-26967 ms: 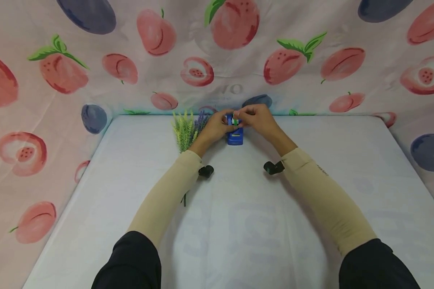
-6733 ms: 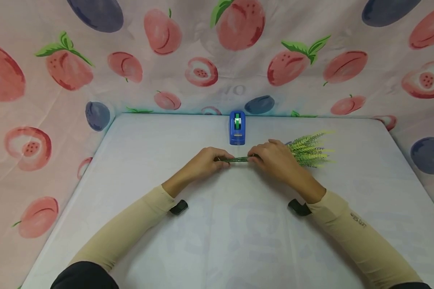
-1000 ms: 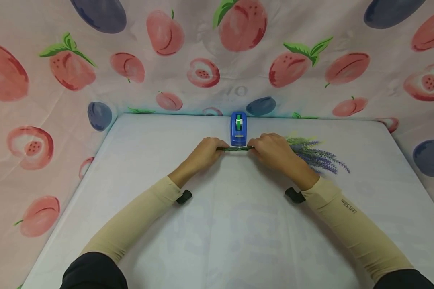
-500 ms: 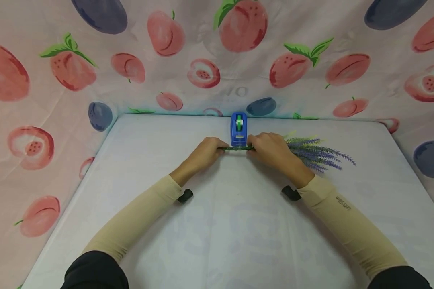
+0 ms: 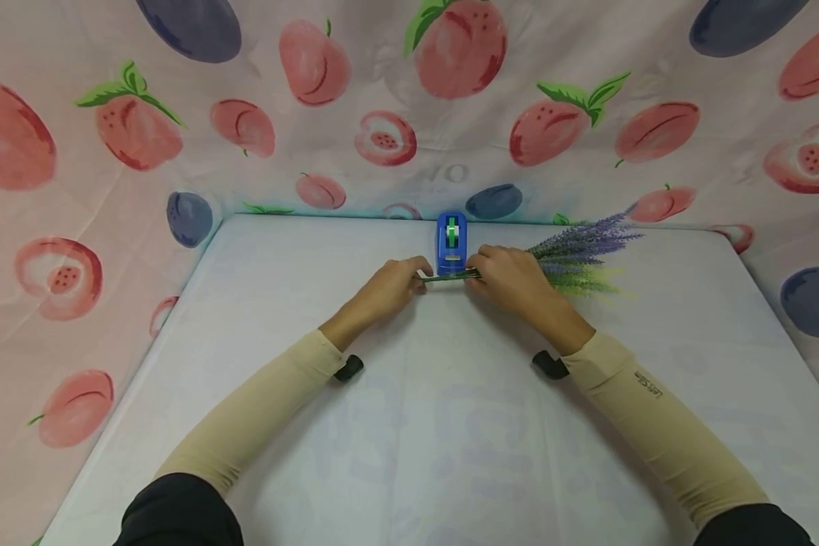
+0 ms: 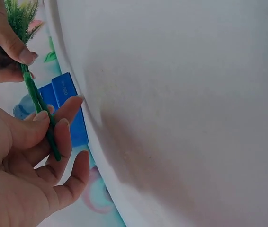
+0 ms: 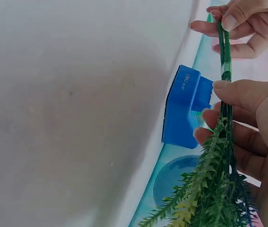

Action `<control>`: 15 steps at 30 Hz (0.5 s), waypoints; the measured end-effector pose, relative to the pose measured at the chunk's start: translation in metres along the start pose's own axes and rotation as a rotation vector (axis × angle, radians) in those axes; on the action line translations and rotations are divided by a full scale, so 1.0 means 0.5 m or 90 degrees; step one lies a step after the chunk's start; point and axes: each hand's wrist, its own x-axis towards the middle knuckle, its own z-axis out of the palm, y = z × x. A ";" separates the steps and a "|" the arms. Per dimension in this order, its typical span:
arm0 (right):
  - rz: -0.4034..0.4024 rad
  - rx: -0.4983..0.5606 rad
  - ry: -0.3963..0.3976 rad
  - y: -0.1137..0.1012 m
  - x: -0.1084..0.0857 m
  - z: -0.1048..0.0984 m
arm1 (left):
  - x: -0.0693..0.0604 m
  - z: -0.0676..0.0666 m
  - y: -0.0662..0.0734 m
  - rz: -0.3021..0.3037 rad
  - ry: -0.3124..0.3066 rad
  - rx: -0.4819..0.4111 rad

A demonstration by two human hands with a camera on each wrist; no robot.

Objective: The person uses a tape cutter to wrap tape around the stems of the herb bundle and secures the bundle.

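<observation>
A bunch of artificial lavender (image 5: 587, 246), with purple and yellow-green sprigs, is held sideways above the table, heads to the right. My left hand (image 5: 390, 290) pinches the stem ends between thumb and fingers, its other fingers loosely bent in the left wrist view. Higher up the green stems (image 7: 225, 47), just below the sprigs, my right hand (image 5: 512, 279) grips the bunch with thumb and fingers. A pale shiny band, seemingly clear tape (image 7: 226, 67), shows on the stems between the hands. Right behind the stems stands a blue tape dispenser (image 5: 452, 241) with a green core.
The white-covered table (image 5: 444, 425) runs back to a fruit-print cloth (image 5: 355, 68) hanging behind it. The dispenser stands close to the table's back edge. Black wrist cameras (image 5: 349, 368) sit at both sleeve cuffs.
Earlier the flowers lay at the left while both hands were at the dispenser; later the hands held them nearer the front. Since half a second ago the bunch has turned, purple sprigs swinging up and back.
</observation>
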 end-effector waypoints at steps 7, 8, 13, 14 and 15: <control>-0.005 0.004 0.015 0.006 -0.001 0.009 | 0.005 0.002 0.003 0.004 0.027 0.047; -0.010 0.004 0.020 0.007 -0.001 0.011 | 0.006 0.002 0.004 0.005 0.030 0.055; -0.023 -0.013 0.044 0.006 0.003 0.014 | 0.012 0.001 0.009 0.015 0.040 0.091; -0.022 -0.020 0.045 0.006 0.004 0.014 | 0.013 0.001 0.010 0.017 0.043 0.098; -0.020 -0.025 0.046 0.006 0.005 0.014 | 0.015 0.001 0.011 0.019 0.048 0.105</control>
